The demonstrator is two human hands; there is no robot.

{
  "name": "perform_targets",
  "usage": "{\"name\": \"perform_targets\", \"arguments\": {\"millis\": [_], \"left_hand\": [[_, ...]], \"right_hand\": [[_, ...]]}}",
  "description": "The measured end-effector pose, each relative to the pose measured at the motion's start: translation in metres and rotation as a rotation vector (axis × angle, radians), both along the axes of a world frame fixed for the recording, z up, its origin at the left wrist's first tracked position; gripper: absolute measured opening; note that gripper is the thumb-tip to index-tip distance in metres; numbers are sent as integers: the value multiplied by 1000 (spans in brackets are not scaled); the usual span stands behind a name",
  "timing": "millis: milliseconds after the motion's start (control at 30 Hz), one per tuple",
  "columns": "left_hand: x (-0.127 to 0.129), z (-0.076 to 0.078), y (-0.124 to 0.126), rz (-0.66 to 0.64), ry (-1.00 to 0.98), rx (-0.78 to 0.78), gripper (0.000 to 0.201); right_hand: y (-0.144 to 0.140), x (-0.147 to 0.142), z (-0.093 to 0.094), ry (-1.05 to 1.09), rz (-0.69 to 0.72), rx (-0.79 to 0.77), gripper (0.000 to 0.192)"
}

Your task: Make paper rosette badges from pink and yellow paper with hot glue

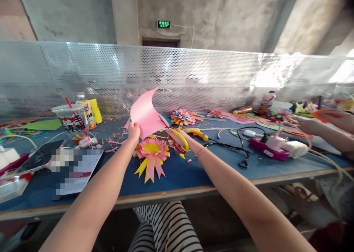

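A curled sheet of pink paper point(146, 111) is pinched at its lower left edge by my left hand point(134, 132). My right hand point(178, 135) grips scissors point(182, 141) with yellow and red handles, and their blades meet the sheet's right edge. Below the paper, a pink and yellow paper rosette point(152, 148) with ribbon tails lies on the table. Behind my right hand rests a yellow glue gun point(197, 133). Farther back stands a multicoloured paper flower point(182, 117).
The blue table point(188, 174) holds paper scraps, a plastic cup point(73, 123) with a red straw, a bottle point(87, 111) and a tablet-like device point(83, 171). Cables run to a purple power strip point(268, 148). Another person's hand point(340, 121) holds orange paper at right. A perforated metal screen point(166, 71) stands behind.
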State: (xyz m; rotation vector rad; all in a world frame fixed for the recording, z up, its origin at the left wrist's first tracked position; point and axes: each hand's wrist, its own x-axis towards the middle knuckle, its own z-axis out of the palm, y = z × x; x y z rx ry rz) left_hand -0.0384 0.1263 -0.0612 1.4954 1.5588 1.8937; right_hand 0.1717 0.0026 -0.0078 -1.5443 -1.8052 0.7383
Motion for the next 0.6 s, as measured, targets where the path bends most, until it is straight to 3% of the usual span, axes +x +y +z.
{"name": "perform_targets", "arguments": {"millis": [200, 367, 600], "left_hand": [[-1, 15, -15, 17, -27, -4, 9], [-1, 20, -23, 5, 12, 15, 8], [0, 21, -25, 8, 12, 12, 7]], "right_hand": [[-5, -3, 8, -33, 2, 30, 40], [-3, -1, 4, 172, 17, -127, 38], [2, 7, 1, 272, 53, -200, 43]]}}
